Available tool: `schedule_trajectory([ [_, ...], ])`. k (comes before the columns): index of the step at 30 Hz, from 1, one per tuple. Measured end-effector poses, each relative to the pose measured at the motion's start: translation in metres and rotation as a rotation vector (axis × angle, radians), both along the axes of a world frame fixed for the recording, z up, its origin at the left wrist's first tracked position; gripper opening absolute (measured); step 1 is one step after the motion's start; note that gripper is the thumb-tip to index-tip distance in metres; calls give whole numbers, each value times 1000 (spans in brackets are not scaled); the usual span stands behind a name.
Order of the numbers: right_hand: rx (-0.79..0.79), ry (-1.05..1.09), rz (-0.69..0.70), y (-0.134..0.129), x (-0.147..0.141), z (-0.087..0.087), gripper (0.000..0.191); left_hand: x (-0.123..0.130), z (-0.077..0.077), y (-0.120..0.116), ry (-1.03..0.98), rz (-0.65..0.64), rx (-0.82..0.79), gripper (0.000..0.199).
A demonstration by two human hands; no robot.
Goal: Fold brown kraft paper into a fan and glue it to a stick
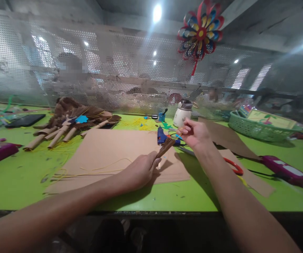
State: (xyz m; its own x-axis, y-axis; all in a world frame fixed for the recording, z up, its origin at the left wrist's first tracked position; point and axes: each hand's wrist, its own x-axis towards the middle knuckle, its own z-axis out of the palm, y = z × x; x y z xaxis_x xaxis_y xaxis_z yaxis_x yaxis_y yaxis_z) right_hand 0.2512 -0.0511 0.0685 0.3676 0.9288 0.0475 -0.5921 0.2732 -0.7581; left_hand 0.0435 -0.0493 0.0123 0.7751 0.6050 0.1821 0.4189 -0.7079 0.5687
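My left hand [143, 168] is closed round the lower end of a pleated brown paper piece [166, 146], which tilts up to the right over a stack of light brown paper sheets [101, 147]. Above and right of that piece, my right hand [195, 133] pinches a thin yellow string [178, 134] between thumb and fingers. Just behind the pleated piece lies a blue glue gun [161, 135]. Partly hidden by my right forearm are scissors with a red handle [234, 166]. Another yellow string [93, 172] runs loosely across the sheets.
Rolled brown paper pieces [59, 135] lie at the left near a phone [26, 120]. A white bottle [182, 114] stands at the back. To the right are a green basket [262, 128], a dark brown sheet [227, 137] and a purple device [285, 169].
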Motion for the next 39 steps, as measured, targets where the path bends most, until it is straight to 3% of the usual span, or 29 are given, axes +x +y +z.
schedule_trajectory([
  [11,19,-33,-39,7,6,-2,28,1,2,-1,0,-7,-36,11],
  [39,8,48,-131,15,31,-6,27,-1,5,-4,69,-50,44,11],
])
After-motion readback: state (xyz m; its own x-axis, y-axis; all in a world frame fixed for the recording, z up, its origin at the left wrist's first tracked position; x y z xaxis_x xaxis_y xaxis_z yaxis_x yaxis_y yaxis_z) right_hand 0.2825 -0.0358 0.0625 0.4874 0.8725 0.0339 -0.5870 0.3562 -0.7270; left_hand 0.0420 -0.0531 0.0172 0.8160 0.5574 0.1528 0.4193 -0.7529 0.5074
